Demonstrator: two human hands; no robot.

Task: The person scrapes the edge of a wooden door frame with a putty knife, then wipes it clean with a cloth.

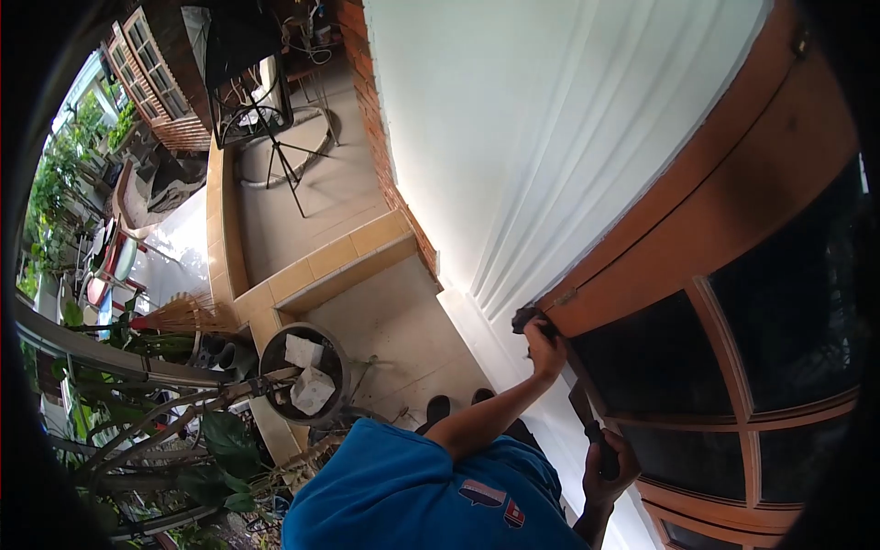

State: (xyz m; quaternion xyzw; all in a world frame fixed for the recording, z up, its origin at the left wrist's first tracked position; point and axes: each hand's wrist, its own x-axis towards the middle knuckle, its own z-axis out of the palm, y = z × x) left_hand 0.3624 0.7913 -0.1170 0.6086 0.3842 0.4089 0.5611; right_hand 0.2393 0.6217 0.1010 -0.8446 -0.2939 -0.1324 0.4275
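Note:
My left hand (545, 350) reaches across to the wall edge, its fingers closed round a dark crumpled cloth (526, 318). The cloth is at the corner where the brown wooden window frame (605, 307) meets the white wall. Lower and to the right, my right hand (621, 466) is wrapped round the black handle of a putty knife (581, 405). Its flat blade points up toward the left hand, beside the edge of the frame. Dark glass panes (655, 362) fill the frame just right of both hands.
A white fluted wall (550, 137) rises above the hands. Left of my feet, a round pot (341, 403) holds white blocks and a plant stem. Beyond stand a low tiled ledge (321, 266) and a black tripod (280, 151). Leafy plants (225, 449) crowd the lower left.

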